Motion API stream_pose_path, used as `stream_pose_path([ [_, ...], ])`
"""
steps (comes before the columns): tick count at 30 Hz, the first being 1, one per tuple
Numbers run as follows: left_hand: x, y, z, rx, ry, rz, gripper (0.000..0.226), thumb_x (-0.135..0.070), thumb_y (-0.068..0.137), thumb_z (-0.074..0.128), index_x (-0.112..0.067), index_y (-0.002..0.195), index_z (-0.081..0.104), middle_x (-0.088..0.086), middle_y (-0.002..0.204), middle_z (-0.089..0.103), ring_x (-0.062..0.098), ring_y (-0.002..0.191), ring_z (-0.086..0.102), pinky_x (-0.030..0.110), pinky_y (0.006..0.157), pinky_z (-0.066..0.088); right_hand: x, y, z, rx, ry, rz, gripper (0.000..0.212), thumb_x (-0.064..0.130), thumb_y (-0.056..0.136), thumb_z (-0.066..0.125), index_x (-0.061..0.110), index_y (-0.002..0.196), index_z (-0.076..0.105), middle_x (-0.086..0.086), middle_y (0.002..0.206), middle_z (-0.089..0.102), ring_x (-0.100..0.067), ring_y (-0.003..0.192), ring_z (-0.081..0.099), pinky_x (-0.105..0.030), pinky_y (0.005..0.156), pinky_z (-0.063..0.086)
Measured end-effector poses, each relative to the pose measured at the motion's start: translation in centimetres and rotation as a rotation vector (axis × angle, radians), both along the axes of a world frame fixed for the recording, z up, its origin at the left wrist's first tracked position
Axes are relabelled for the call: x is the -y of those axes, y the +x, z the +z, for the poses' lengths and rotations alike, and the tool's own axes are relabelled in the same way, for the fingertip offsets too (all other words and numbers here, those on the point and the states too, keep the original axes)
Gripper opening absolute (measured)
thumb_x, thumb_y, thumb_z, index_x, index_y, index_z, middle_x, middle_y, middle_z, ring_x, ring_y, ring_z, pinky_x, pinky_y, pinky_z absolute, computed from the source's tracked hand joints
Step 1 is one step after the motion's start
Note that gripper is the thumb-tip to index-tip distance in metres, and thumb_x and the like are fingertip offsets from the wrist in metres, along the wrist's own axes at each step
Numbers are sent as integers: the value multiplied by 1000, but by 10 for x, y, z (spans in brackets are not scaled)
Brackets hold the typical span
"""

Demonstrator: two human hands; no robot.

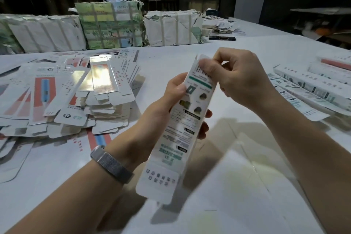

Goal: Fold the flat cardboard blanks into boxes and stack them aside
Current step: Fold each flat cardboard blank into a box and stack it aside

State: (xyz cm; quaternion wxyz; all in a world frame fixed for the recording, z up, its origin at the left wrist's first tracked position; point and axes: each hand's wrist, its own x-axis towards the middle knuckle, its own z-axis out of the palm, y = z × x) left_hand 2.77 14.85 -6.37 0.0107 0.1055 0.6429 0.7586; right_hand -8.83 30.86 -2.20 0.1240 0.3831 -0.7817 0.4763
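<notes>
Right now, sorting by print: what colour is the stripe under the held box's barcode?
Green stripe, head view.

A heap of flat blanks [72, 97] is crowding the table's [237, 195] left side, and folded boxes [311, 85] are lying along the right edge. Between them bare tabletop is running open toward the wrapped bundles [106, 26] walling the far side. A phone [222, 38] is sitting just right of those bundles
</notes>
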Motion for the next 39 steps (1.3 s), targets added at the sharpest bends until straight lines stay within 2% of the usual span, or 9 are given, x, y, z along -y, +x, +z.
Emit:
stream_pose_path([
  [7,-6,-5,-4,-46,-44,197,53,-43,92,51,-55,140,31,8,95,75,32,76,72,47,68,60,9,8,-6,94,-253,83,34,26,98,62,10,75,43,-12,72,71,-31,64,71,-55,46,49],
  [12,-4,-7,-2,-167,-61,287,54,-40,93,44,-69,137,30,0,104,74,24,83,69,48,74,60,23,21,-16,259,-434,257,14,24,96,59,22,99,46,-18,82,63,-32,70,68,-33,54,52],
  [14,-2,-7,-1,-194,-58,299,59,-39,92,43,-66,142,26,-6,109,74,16,84,70,38,71,60,26,23,-17,343,-409,289,27,30,92,60,33,113,45,-27,97,60,-43,81,65,-45,60,50],
  [16,-2,-7,-2,-194,-38,289,62,-36,92,43,-61,146,25,-4,109,75,14,83,70,30,65,56,27,24,-18,397,-377,322,33,34,90,58,37,120,46,-25,103,61,-35,80,65,-41,59,47],
  [20,-2,-8,-4,-206,46,240,70,-24,90,40,-50,152,22,3,113,73,23,93,69,33,70,58,28,25,-20,423,-341,398,32,33,93,51,27,124,56,-1,94,67,-21,80,64,-30,56,47],
  [25,-3,-8,-3,-226,115,237,59,-14,81,36,-32,137,40,10,99,71,26,84,66,35,67,58,31,29,-22,420,-295,428,25,30,95,48,20,116,59,-2,92,66,-25,79,60,-33,56,44],
  [29,-7,-8,-4,-218,118,278,55,-13,78,36,-22,132,37,20,94,64,37,83,59,40,65,54,31,30,-24,454,-310,445,18,27,95,47,17,101,60,-8,89,63,-32,81,55,-57,65,42],
  [34,-10,-11,-5,-224,62,342,31,-24,89,42,-31,119,45,5,81,70,23,70,66,38,59,56,30,28,-24,454,-379,436,18,22,91,54,11,101,64,-18,95,59,-36,84,54,-78,72,38],
  [39,-8,-12,-7,-212,26,349,27,-30,92,45,-44,114,49,5,89,73,22,76,70,36,64,56,29,25,-22,460,-514,497,48,10,84,62,23,130,51,1,100,68,-27,96,66,-55,85,53],
])
